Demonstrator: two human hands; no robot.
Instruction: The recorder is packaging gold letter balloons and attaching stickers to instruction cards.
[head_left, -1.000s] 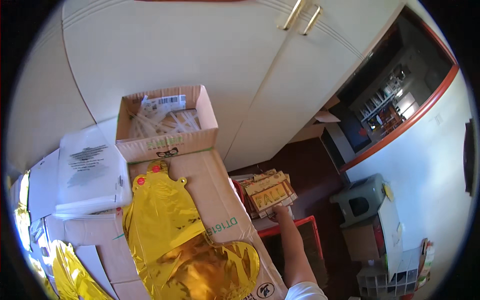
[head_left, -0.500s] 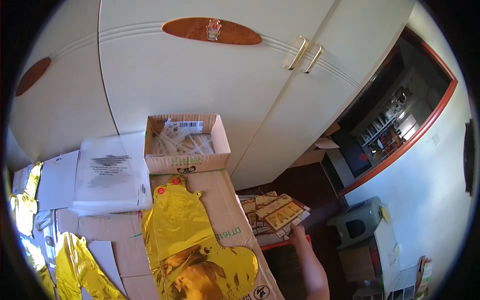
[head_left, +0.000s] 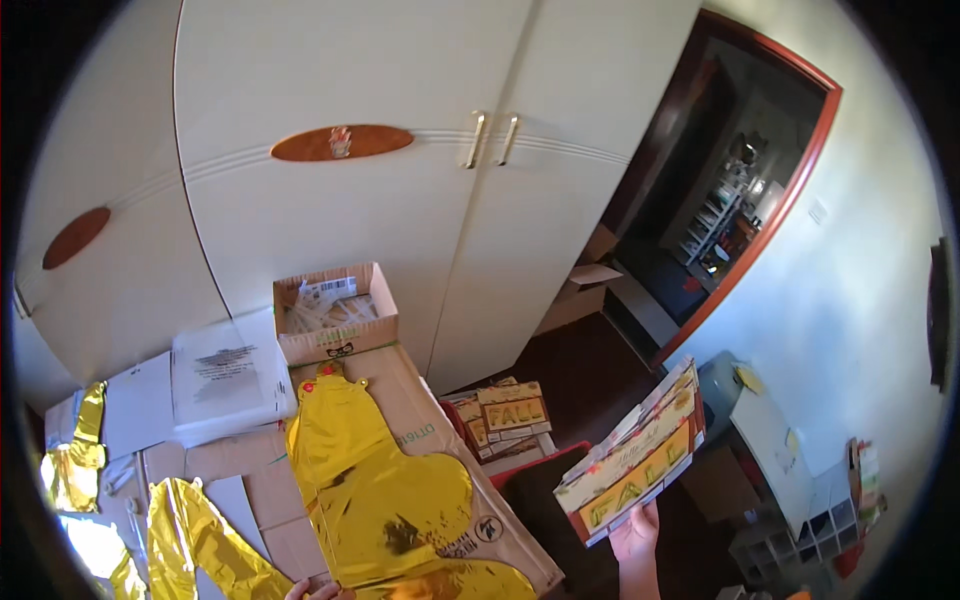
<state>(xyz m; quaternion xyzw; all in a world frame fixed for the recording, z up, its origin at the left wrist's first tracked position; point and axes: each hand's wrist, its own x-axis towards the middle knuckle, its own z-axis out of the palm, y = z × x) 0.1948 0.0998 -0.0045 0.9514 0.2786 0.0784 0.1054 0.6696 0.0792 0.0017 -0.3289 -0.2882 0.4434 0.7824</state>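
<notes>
My right hand grips a stack of flat printed cards by its lower edge, thumb across the front. The cards are brown and cream with gold balloon-style lettering, slightly fanned, and held up off the table's right side. At the lower edge only a few fingers of my left hand show, beside a large flat gold foil balloon; the rest is cut off. More of the same cards lie in a pile beyond the cardboard's right edge.
On the cardboard-covered table stands an open carton of clear plastic strips. Left of it lie clear plastic bags, white sheets and other gold foil balloons. A tall cream wardrobe rises behind; a doorway opens far right.
My right hand has lifted a stack of cards away from the pile, rightward and nearer. My left fingers have come into view at the lower edge. The whole view has shifted.
</notes>
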